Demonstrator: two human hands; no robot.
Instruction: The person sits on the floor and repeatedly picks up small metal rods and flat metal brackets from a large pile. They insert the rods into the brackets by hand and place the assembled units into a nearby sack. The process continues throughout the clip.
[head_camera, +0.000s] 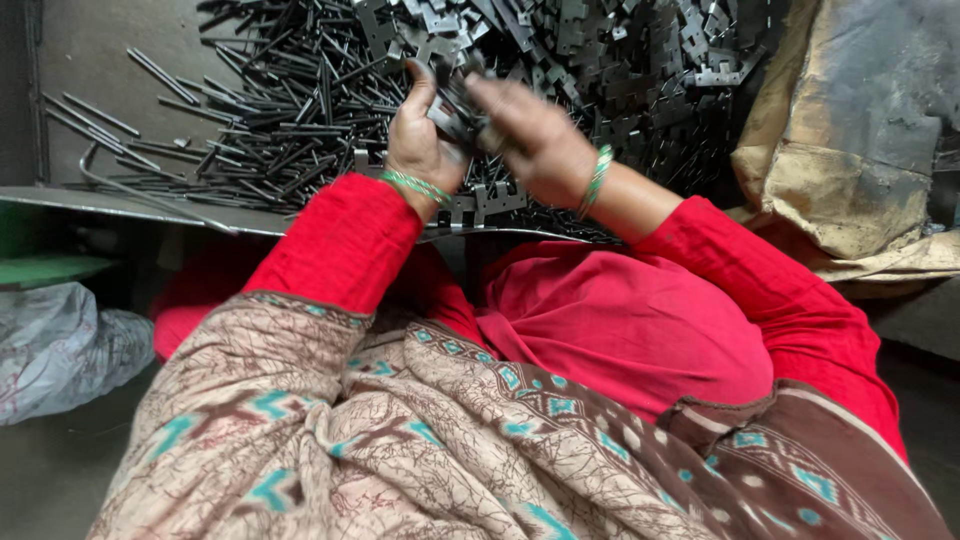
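Between two hands (420, 135) (535, 135), one metal hinge piece (455, 110), uncounted pins (280, 120) behind.

The hinge plates (600, 50) were bare grey metal with a dull sheen, and the pins (270, 110) were dark, smooth metal rods. The table (90, 60) was matt, scuffed sheet metal. The sleeves (340, 245) were soft red cloth, the shawl (400, 440) patterned woven cloth. The sack (860, 130) looked rough, dusty and creased.
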